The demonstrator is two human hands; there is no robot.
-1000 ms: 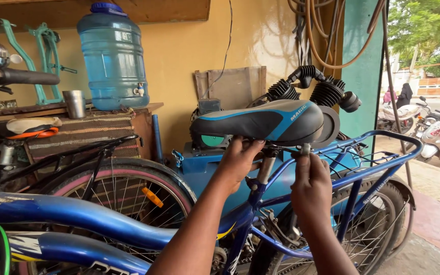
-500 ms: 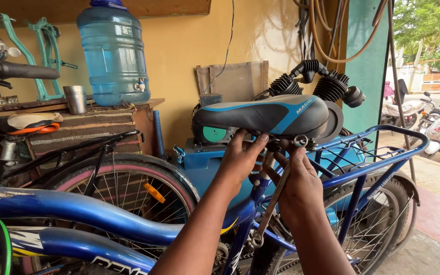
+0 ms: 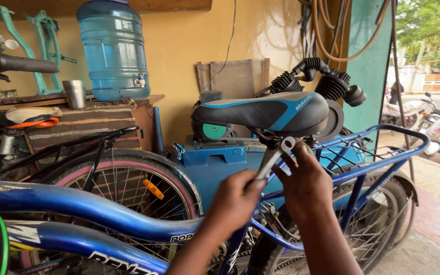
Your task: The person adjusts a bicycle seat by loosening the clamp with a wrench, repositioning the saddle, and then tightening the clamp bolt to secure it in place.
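Your left hand [image 3: 235, 196] is closed around the shaft of the spanner [image 3: 276, 155], and your right hand [image 3: 306, 181] curls round its upper part, fingers just under the ring end, so both grips are shut on the one tool. The spanner slants up toward the clamp beneath the blue and grey saddle [image 3: 263, 112], which sits on the blue bicycle [image 3: 372, 168] in front of you, above the rear carrier rack [image 3: 398, 145].

Whether the ring end is seated on a nut I cannot tell; your fingers and the saddle's shadow hide it. Check that it sits squarely over the nut before you load it. Keep the shaft in line with your forearm, steady the head with your right hand, and pull with the left. Mind your knuckles near the rack and spokes.
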